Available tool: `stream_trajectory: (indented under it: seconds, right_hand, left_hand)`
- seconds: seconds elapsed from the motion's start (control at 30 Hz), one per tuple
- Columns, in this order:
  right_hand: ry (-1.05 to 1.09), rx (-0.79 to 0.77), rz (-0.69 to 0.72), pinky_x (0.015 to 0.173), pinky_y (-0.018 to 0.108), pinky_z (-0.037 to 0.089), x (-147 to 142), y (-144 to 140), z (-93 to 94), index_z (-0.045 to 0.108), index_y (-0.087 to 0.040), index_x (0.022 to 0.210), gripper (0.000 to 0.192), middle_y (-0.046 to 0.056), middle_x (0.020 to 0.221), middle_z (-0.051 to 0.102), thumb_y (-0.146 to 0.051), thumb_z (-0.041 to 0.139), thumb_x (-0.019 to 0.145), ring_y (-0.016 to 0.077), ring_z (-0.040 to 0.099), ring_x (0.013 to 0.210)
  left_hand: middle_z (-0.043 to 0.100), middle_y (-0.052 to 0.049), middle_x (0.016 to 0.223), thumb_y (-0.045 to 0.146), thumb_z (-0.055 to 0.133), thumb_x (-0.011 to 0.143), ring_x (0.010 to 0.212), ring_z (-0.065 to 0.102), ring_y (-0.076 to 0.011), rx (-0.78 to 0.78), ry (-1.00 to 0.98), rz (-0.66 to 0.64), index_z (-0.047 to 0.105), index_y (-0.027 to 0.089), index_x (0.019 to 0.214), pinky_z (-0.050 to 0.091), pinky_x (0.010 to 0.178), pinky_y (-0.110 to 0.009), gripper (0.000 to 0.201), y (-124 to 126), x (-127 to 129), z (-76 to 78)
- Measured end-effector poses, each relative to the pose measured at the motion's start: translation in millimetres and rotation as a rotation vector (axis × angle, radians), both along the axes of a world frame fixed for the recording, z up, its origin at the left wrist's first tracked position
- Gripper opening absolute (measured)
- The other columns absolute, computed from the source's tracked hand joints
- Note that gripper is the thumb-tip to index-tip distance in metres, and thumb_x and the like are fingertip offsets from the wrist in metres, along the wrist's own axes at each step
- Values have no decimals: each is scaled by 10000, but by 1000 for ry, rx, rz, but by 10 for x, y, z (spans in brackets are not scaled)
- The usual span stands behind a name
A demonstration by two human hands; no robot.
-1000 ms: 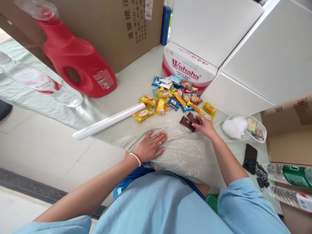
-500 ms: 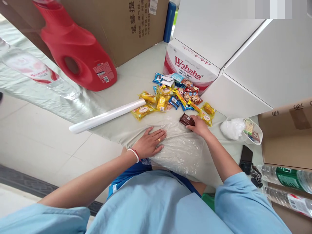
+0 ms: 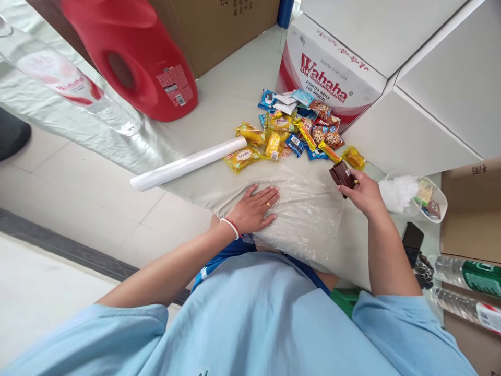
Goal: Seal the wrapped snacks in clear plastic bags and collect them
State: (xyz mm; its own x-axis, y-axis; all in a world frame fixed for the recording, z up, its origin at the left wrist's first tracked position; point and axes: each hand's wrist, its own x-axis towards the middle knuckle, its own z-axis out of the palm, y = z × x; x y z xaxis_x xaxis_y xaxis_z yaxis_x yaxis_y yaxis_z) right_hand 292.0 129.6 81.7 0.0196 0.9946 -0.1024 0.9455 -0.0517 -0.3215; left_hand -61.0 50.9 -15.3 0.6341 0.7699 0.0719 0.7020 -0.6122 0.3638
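Worktop: pale grey-green covering, its front edge running along a tiled floor on the left.

White cartons: stacked at the far right, plain sides.

Brown cardboard box: at the back, behind the red jug.

Red detergent jug: handled, label facing right, standing far left on the worktop.

Wahaha carton: white and red, printed name on its side, just behind the snack pile.

Clear plastic bag: lying flat and crinkled at the near edge of the worktop, between the two hands.

Wahaha water bottle: clear, red label, lying at the far left edge.

White roll: long, lying slantwise, its right end close to the yellow packets.

Snack pile: small wrapped packets in yellow, blue, red and brown, heaped in front of the Wahaha carton.

White bowl: at the right, holding crumpled white plastic and a few packets.

Green-labelled bottle: lying at the far right edge, a second bottle just below it.

Left hand: fingers spread, palm down, pressed flat on the left part of the clear plastic bag; ring on one finger, bead bracelet at the wrist.

Right hand: fingers closed round the brown snack packets, raised just over the right end of the bag.

Black phone: flat on the worktop beside the right forearm.

Brown snack packets: dark chocolate-coloured wrappers, held in the right hand, near the right edge of the snack pile and the far right corner of the bag.
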Motion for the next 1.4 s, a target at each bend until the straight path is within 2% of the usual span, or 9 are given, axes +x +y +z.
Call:
stream_trajectory:
  seconds: [0.13, 0.27, 0.43, 0.73, 0.93, 1.03, 1.17, 1.3, 1.4]
  right_hand:
    - [224, -132, 124, 772, 382, 546, -260, -580, -18, 604, -208, 1447, 709, 104, 1109, 706, -497, 751, 816, 255, 661, 838]
    - [116, -155, 231, 901, 390, 544, -661, -893, -262, 586, -278, 1465, 636, 104, 1305, 660, -367, 731, 853, 301, 667, 1100]
    - [23, -173, 206, 951, 394, 544, -775, -977, -413, 508, -287, 1522, 645, 96, 1486, 560, -358, 689, 906, 306, 618, 1263]
    - [-94, -185, 203, 803, 371, 545, -824, -1001, -354, 544, -290, 1479, 578, 100, 1431, 610, -295, 648, 910, 314, 675, 1127]
    - [-82, -178, 193, 837, 390, 557, -853, -1032, -418, 540, -282, 1490, 573, 104, 1433, 607, -294, 621, 923, 317, 686, 1108]
    - [-25, -177, 194, 890, 420, 568, -817, -1052, -432, 517, -268, 1513, 610, 109, 1506, 547, -326, 648, 920, 331, 672, 1159]
    - [198, -39, 202, 986, 440, 565, -572, -1273, -337, 490, -297, 1524, 581, 103, 1515, 522, -416, 618, 970, 306, 611, 1279]
    - [314, 8, 352, 1066, 492, 526, -222, -1746, -293, 550, -301, 1449, 538, 117, 1360, 626, -490, 665, 959, 307, 592, 1263]
    - [303, -6, 393, 1055, 523, 526, -75, -2079, -432, 600, -291, 1393, 493, 131, 1383, 619, -448, 707, 938, 322, 571, 1265]
  left_hand:
    - [334, -152, 1703, 517, 407, 1046, 1573, 336, -305, 9, 19, -11, 314, 176, 1649, 87, 1304, -560, 698, -1, -3, 21]
    - [332, -148, 1704, 511, 429, 1038, 1563, 355, -319, 17, 17, -12, 262, 195, 1669, 104, 1299, -567, 725, 3, -3, 25]
    - [355, -153, 1693, 521, 429, 1036, 1561, 359, -318, 10, 19, 0, 289, 173, 1658, 121, 1295, -571, 727, -10, 7, 31]
    - [364, -151, 1688, 528, 436, 1031, 1558, 366, -323, 35, 40, 2, 270, 183, 1666, 126, 1294, -577, 742, -13, 1, 11]
    - [355, -147, 1692, 542, 432, 1031, 1567, 354, -306, 36, 54, 3, 273, 181, 1663, 130, 1302, -568, 745, -2, 3, 14]
    - [338, -156, 1700, 547, 424, 1033, 1576, 337, -297, 40, 21, 6, 270, 181, 1662, 140, 1307, -560, 743, 5, -40, 13]
    - [389, -143, 1681, 495, 438, 1027, 1590, 310, -285, 89, -103, -15, 268, 210, 1658, 147, 1315, -553, 713, -84, -209, 57]
    - [421, -115, 1668, 360, 507, 947, 1589, 314, -280, 2, -123, -213, 288, 238, 1643, 147, 1322, -570, 740, -272, -432, 136]
    - [393, -141, 1679, 214, 538, 857, 1589, 314, -279, -102, -73, -305, 441, 203, 1555, 180, 1320, -568, 705, -362, -534, 145]
